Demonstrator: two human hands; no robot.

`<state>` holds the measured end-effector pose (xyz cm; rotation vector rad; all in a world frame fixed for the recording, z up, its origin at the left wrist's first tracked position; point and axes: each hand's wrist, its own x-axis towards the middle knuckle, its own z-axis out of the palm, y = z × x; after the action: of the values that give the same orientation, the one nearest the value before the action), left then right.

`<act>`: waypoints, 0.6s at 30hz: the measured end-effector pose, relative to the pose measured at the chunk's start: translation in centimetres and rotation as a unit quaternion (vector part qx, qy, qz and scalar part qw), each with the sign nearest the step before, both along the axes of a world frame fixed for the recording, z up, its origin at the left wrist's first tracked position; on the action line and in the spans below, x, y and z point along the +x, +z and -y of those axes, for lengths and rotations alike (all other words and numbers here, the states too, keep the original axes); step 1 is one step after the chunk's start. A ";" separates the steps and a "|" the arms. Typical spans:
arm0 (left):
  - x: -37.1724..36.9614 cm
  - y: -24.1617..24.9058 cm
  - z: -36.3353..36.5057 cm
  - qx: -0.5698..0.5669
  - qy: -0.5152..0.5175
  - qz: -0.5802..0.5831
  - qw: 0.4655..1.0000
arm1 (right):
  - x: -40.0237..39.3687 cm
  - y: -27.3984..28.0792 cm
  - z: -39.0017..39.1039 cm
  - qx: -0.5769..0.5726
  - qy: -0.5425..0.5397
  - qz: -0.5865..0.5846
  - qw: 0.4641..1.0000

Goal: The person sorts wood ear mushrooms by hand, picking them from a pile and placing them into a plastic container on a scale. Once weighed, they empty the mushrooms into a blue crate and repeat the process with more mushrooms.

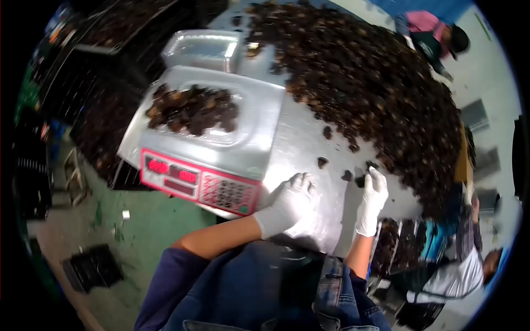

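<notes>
My left hand [296, 201], in a white glove, is low over the metal table [298, 149], just right of the scale's keypad; its fingers are spread slightly and hold nothing visible. My right hand [373, 194], also gloved, is near the edge of a big pile of glossy dark brown pieces [353, 71]. Its fingers are drawn together, with one dark brown piece [371, 164] at their tips. A weighing scale [265, 127] with a red-framed panel [199, 182] bears a clear plastic tray [240, 132] partly filled with the same pieces. Its display digits are lit but unreadable.
Stacked clear trays [201, 49] stand behind the scale. Black crates [105, 33] with more pieces are at left, and a black crate [93, 267] lies on the green floor. One person [428, 36] is across the table; another [455, 276] is at the right beside filled containers [406, 243].
</notes>
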<state>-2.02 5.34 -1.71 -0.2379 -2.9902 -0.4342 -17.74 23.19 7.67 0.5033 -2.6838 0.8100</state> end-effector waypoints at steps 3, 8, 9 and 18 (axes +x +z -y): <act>1.0 -5.8 8.4 -0.122 -0.002 0.035 0.992 | 0.9 -13.0 4.2 -0.214 -0.071 0.093 0.970; -0.9 -5.8 8.5 -0.056 0.056 0.044 0.996 | 2.1 -14.6 5.1 -0.190 0.006 0.149 0.970; -2.0 -6.5 8.3 -0.002 0.077 0.042 0.996 | 2.9 -13.8 6.5 -0.120 0.028 0.096 0.988; -7.2 -5.3 7.0 0.093 0.183 -0.012 0.979 | 2.8 -12.9 5.3 -0.141 -0.028 0.094 0.985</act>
<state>-9.21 -1.63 -7.00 0.3165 -2.8507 -0.6520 -14.94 17.89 -5.27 0.2958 -2.6687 1.2530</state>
